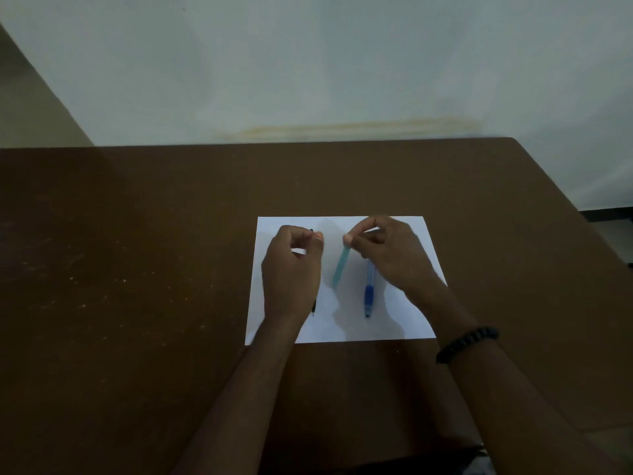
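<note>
A beaded bracelet circles the right wrist as two forearms reach over a brown counter to a white sheet of paper. The right grip pinches the top of a blurred teal tube, lifted above the sheet; a blue pen lies on the paper just beside it. The left grip curls over a black pen; whether it grasps the pen cannot be told. A pale wall stands beyond.
</note>
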